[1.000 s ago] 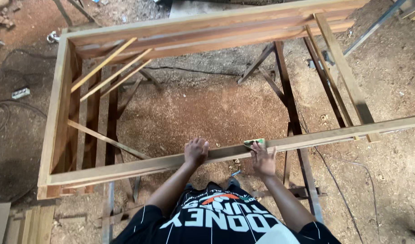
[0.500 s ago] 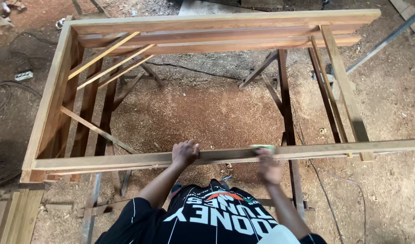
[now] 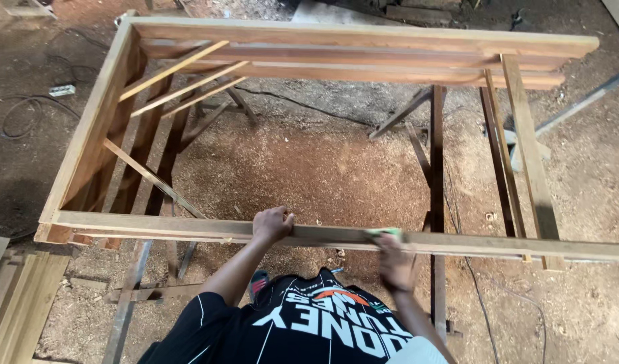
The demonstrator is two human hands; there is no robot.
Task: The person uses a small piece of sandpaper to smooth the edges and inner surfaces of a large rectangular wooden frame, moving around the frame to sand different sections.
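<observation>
Wooden frame (image 3: 154,226), lg, on trestles: prob. heavy, stiff; grip at rails. Left hand (image 3: 272,224) fingers curled over near rail. Green sanding pad (image 3: 382,233), light, flexible, on rail under right hand (image 3: 394,263); its fingers blurred, can't tell.

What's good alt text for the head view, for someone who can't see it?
Seen from above, a person leans over a large wooden frame resting on trestles. The left hand grips the near rail, and the right hand, blurred, presses a small green pad against that rail. Sawdust covers the dirt floor below.
</observation>
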